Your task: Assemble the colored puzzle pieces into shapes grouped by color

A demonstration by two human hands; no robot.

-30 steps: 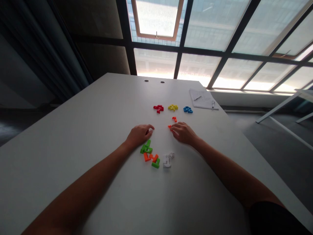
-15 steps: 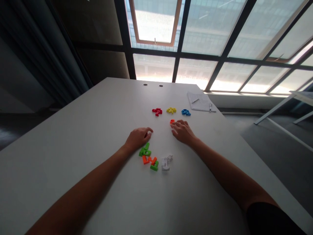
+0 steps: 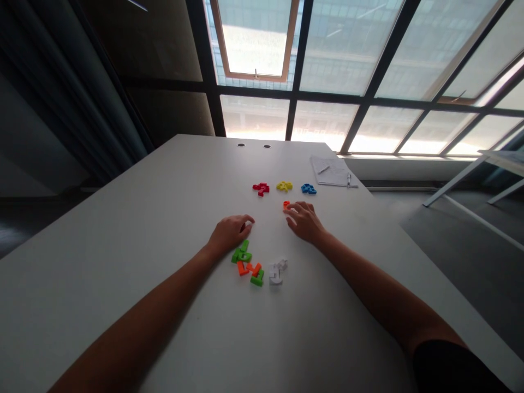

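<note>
- Left hand (image 3: 230,233) is rested on a white table (image 3: 123,229), fingers loosely curled (not clenched), with nothing seen held; just beside it lie green plastic puzzle pieces (image 3: 241,254).
- Right hand (image 3: 305,222) is laid on the tabletop, its fingertips (image 3: 295,206) touching a small orange plastic piece (image 3: 286,205); whether the piece is grasped cannot be told.
- Orange plastic pieces (image 3: 248,268) and white plastic pieces (image 3: 277,272) are set near the green ones.
- Red (image 3: 261,189), yellow (image 3: 284,186) and blue pieces (image 3: 308,189) are spaced in a row farther off, near a sheet of paper (image 3: 327,170) and a pen (image 3: 348,180).
</note>
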